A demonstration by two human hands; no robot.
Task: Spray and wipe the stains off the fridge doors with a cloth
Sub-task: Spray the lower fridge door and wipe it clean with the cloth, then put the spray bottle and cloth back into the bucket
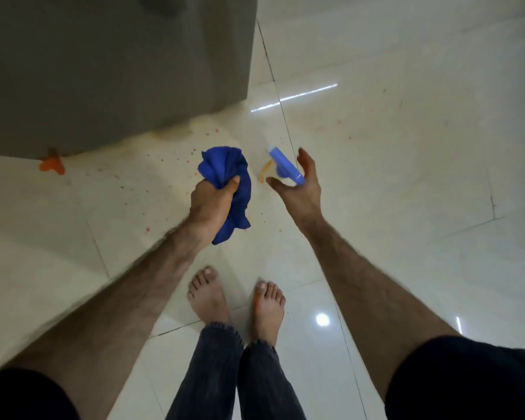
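Fridge (112,62): grey door face at upper left, seen steeply from above; no stains can be made out on the part in view, which is blurred.
Orange spill (52,163): a blob on the floor at the fridge's lower edge, with red-orange specks scattered over the tiles nearby.
Left hand (212,201): clenched around a bunched blue cloth (228,171), held over the floor, apart from the fridge door.
Spray bottle (285,165): blue trigger head pointing up-left, an orange part below it; it sits just beside the right palm.
Right hand (303,183): fingers spread and only loosely curved about the bottle; whether it is grasping, catching or letting go cannot be told.
Floor (406,147): glossy pale tiles; bare feet and dark trouser legs below.
Progress: judged early or between passes. Both tools are at hand, but neither cloth nor spray meets the door now.
Remaining: aim the spray at the door, wipe with the cloth, check the lower edge.
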